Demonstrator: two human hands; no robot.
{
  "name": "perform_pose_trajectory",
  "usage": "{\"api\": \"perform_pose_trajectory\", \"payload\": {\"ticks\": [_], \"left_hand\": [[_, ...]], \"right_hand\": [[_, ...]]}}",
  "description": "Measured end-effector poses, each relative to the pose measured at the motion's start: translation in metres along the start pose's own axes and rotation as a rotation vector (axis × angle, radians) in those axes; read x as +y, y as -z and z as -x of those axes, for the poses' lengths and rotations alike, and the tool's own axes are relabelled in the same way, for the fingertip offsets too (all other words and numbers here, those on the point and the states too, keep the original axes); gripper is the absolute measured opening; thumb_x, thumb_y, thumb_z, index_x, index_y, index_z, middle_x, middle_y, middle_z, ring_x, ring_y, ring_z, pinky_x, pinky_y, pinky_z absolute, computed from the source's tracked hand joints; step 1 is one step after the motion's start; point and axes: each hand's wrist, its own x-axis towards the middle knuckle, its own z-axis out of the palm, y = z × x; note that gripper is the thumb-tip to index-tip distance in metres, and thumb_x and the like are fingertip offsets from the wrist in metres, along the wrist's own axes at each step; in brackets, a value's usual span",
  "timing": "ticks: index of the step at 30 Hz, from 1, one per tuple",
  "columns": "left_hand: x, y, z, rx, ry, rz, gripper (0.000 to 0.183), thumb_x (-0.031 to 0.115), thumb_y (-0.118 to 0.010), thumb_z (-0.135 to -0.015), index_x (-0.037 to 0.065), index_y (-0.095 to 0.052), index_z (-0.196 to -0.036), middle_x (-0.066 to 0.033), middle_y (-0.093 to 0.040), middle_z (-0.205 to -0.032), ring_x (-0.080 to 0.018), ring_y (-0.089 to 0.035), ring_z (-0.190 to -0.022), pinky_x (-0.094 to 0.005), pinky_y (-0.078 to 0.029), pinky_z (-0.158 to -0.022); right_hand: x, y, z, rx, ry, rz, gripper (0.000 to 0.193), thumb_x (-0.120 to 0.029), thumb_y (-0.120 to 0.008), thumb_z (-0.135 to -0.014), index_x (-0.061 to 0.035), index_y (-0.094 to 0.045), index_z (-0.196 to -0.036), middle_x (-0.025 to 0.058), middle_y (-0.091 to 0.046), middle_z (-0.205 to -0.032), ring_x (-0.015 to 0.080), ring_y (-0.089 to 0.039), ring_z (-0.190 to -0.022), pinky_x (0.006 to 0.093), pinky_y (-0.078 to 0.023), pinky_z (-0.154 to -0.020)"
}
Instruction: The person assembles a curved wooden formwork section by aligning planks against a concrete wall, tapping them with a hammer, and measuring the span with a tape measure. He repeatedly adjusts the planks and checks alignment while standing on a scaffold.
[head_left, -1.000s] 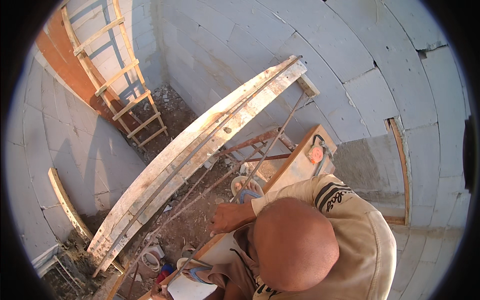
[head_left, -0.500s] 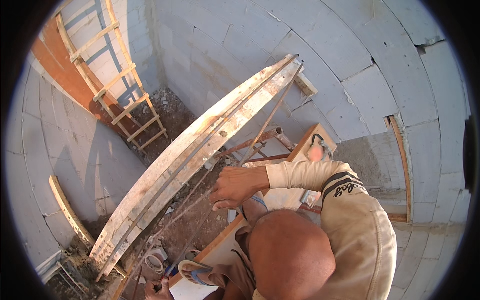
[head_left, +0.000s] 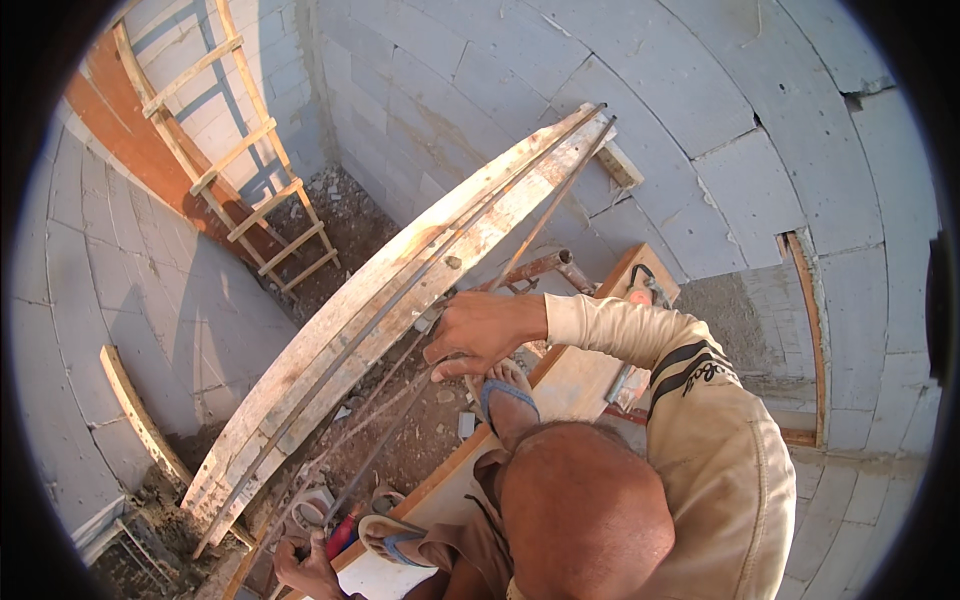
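My right hand (head_left: 487,330) reaches in from the right in a beige sleeve with dark stripes. Its fingers curl around a thin steel rod (head_left: 385,446), which slants down toward the lower left. Close to the rod's lower end, my left hand (head_left: 308,568) is closed with the thumb uppermost; the fingers partly hide the grip. A long whitish timber beam (head_left: 400,275) stretches diagonally just beyond both hands, with another rod lying along it. Beside the left hand are a red object (head_left: 345,533) and a white round, hollow piece (head_left: 313,508).
My sandalled feet (head_left: 510,398) rest by a wood-edged board (head_left: 570,385). A rusty tubular frame (head_left: 550,265) stands behind the right hand. A wooden ladder (head_left: 235,150) leans at the far left. Grey block walls (head_left: 640,120) surround a rubble-strewn floor (head_left: 430,440).
My right hand has moved slightly up, and a sandalled foot now shows below it. My left hand has come further into view. The upper rod has swung closer to the beam.
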Motion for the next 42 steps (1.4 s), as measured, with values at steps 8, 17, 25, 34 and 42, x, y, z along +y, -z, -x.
{"api": "perform_pose_trajectory", "payload": {"ticks": [8,17,25,34,42], "left_hand": [[0.017,0.013,-0.009,-0.003,0.045,0.025,0.054,0.047,-0.093,-0.079,0.004,-0.062,-0.065,-0.0083,-0.075,-0.086,-0.0213,-0.064,-0.065,-0.0442,-0.053,-0.060],[0.030,0.001,-0.024,-0.158,0.063,0.108,0.048,0.037,-0.089,-0.084,-0.002,-0.062,-0.080,-0.0168,-0.063,-0.081,-0.0372,-0.059,-0.080,-0.0485,-0.046,-0.072],[0.058,0.006,-0.049,0.133,-0.154,0.125,0.053,0.052,-0.095,-0.064,0.009,-0.064,-0.070,-0.0036,-0.059,-0.064,-0.0264,-0.059,-0.061,-0.0403,-0.046,-0.058],[0.067,0.021,-0.063,0.218,-0.205,0.098,0.056,0.067,-0.083,-0.074,0.013,-0.072,-0.074,-0.0011,-0.063,-0.065,-0.0244,-0.064,-0.062,-0.0377,-0.052,-0.062],[0.076,0.032,-0.065,0.297,-0.244,0.100,0.057,0.069,-0.082,-0.074,0.014,-0.069,-0.068,0.0020,-0.058,-0.060,-0.0216,-0.061,-0.057,-0.0360,-0.049,-0.058]], "right_hand": [[-0.005,0.018,-0.006,-0.091,-0.012,-0.048,0.042,-0.042,-0.061,-0.106,-0.0033,-0.071,-0.092,0.0192,-0.066,-0.070,0.0416,-0.064,-0.068,0.0517,-0.047,-0.062],[0.003,0.031,0.009,-0.015,-0.108,-0.003,0.037,-0.040,-0.068,-0.101,-0.0043,-0.074,-0.094,0.0176,-0.066,-0.074,0.0396,-0.067,-0.077,0.0501,-0.051,-0.070],[-0.031,0.014,-0.004,0.089,-0.148,0.122,0.032,-0.027,-0.078,-0.092,-0.0027,-0.072,-0.113,0.0174,-0.071,-0.101,0.0400,-0.069,-0.091,0.0463,-0.053,-0.078],[-0.049,0.002,-0.031,0.335,0.046,0.243,0.027,-0.024,-0.081,-0.090,-0.0008,-0.068,-0.096,0.0168,-0.061,-0.087,0.0356,-0.061,-0.075,0.0448,-0.046,-0.068],[-0.044,0.009,-0.027,0.420,0.016,0.190,0.040,-0.038,-0.079,-0.093,-0.0002,-0.067,-0.086,0.0152,-0.059,-0.078,0.0352,-0.059,-0.070,0.0446,-0.043,-0.064]]}}
